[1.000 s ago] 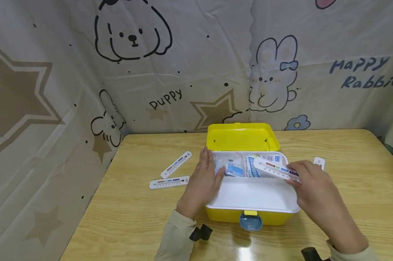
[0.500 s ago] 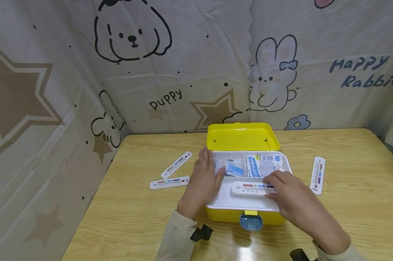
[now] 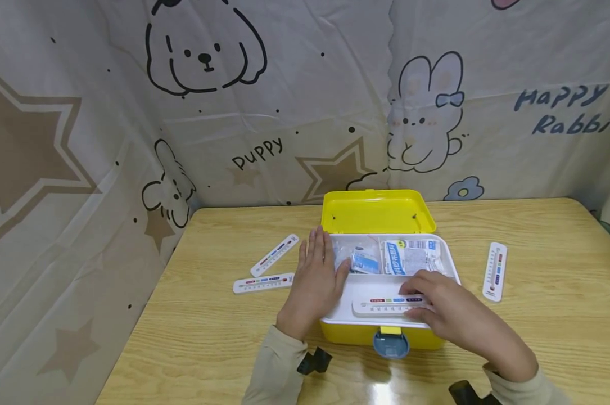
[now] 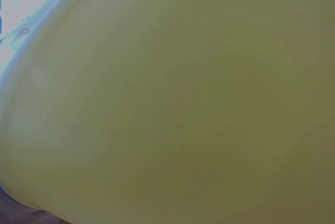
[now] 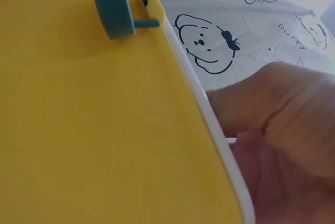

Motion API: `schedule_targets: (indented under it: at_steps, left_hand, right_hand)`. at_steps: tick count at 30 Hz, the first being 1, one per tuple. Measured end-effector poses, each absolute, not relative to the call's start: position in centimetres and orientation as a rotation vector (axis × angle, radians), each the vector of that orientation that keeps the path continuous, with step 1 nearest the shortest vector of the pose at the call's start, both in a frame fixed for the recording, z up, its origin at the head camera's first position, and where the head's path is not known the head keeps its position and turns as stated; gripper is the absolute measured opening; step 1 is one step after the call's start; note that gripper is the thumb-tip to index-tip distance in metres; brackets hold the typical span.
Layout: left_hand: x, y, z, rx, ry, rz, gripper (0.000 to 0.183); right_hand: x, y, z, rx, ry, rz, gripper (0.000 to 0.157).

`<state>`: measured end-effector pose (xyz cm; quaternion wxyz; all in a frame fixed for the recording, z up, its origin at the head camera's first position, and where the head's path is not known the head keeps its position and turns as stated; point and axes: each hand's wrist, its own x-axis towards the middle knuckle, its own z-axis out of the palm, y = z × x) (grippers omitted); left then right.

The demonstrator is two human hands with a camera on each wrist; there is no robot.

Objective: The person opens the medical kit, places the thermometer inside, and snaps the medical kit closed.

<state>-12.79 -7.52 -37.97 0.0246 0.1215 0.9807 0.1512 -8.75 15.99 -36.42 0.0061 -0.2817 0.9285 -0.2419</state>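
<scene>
A yellow box with a white inner tray stands on the table, its lid raised at the back. My left hand lies along the tray's left edge, fingers straight and thumb over the rim. With thumb and fingers, my right hand pinches the right end of a flat white thermometer, lying lengthwise low in the tray's front compartment. In the right wrist view the thumb shows behind the white rim; the box's yellow wall fills the left wrist view.
Two more thermometers lie left of the box, another to its right. Packaged supplies and a small blue-and-white packet sit in the tray's rear compartments. A blue-grey latch hangs at the front.
My right hand has brought the thermometer from over the rear compartment forward and down into the front compartment. My left hand has stayed at the tray's left edge.
</scene>
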Motion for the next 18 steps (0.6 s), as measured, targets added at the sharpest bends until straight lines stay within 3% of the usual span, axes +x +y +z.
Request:
schedule_targets:
  at_steps: [10, 18]
  left_hand:
    - [-12.86, -7.45, -37.93, 0.363, 3.019, 0.482, 0.072]
    - [-12.82, -7.52, -37.95, 0.366, 3.009, 0.495, 0.072]
  right_hand:
    - [-9.31, 16.63, -36.51, -0.840, 2.775, -0.878, 0.015]
    - [-9.09, 16.91, -36.52, -0.959, 2.708, -0.958, 0.014]
